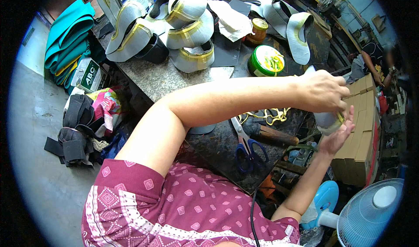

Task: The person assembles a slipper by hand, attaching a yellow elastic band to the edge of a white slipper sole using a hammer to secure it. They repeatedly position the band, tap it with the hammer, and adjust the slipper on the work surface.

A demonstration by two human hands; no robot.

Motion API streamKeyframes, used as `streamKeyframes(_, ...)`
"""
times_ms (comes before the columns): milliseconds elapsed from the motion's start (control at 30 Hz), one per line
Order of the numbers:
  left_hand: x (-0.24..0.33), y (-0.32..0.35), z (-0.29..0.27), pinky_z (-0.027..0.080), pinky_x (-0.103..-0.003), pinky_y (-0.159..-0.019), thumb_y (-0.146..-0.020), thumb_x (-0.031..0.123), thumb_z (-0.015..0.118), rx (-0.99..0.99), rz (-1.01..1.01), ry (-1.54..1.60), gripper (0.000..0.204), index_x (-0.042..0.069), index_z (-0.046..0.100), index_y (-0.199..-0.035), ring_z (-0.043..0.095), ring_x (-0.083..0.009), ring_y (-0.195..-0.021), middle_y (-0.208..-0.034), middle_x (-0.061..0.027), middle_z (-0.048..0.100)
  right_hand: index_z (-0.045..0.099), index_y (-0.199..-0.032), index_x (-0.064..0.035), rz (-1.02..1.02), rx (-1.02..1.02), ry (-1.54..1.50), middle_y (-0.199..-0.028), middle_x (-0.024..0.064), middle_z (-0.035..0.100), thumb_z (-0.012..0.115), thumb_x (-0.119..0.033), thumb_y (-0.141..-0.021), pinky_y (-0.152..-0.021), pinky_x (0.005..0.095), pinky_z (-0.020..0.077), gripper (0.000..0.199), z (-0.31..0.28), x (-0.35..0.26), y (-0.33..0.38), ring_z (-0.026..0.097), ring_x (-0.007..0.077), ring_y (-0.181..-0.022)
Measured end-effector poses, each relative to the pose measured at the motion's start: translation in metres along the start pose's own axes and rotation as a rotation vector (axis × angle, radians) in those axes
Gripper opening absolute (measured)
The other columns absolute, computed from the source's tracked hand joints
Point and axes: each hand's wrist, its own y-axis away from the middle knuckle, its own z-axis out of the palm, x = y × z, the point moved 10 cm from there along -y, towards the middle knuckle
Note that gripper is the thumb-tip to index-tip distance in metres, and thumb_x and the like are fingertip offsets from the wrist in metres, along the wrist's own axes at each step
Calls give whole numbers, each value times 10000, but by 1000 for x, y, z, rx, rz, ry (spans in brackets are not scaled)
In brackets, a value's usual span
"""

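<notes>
I am holding a grey shoe upper (325,118) up in the air off the right edge of the surface (183,79), over a stack of cardboard boxes (360,129). My left hand (323,91) is reaching across my body and closing its grip over the top of the piece, fingers curled down around it. My right hand (336,135) is cupping it from below, palm up, fingertips pressing on the yellow-trimmed lower edge; that grip is partly open, wrapping the piece rather than pinching it. The upper itself is mostly hidden between both hands, so I cannot tell its full shape.

Below my left forearm, blue-handled scissors (246,149) are lying on the dark part of the surface, just beside a wooden-handled tool (273,134) and a tangle of yellow strips (266,115). A round green tin (266,60) is standing farther back, near a small amber jar (258,30). A heap of grey uppers with yellow edging (174,29) is piling at the far end. A white and blue fan (371,212) is standing on the floor at my right.
</notes>
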Motion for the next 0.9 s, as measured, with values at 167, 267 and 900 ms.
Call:
streamKeyframes(167,-37,52,25,555,-404,-715,-884,308,700,-167,-351,269,234,117,683,-1018,661,-303,-905,-956,-89,610,562,-1368,-8,-49,-398,511,-1331,135,590,734,-241,-895,-1054,361,421,555,54,-19,21,562,217,-1210)
streamKeyframes(267,-47,77,15,529,-432,-827,-890,298,713,-116,-443,305,398,83,601,-1205,642,-332,-972,-1045,-126,634,628,-1183,-18,21,-379,601,-1024,34,639,809,-130,-810,-803,273,500,430,64,-20,8,597,115,-903)
streamKeyframes(900,39,223,-142,505,-411,-932,-760,144,775,-137,-767,-177,386,52,661,-1117,581,-332,-1100,-1044,-107,622,691,-1144,-21,-204,-576,1167,-1084,237,693,604,-338,-958,-914,462,506,378,156,108,-121,660,405,-1044)
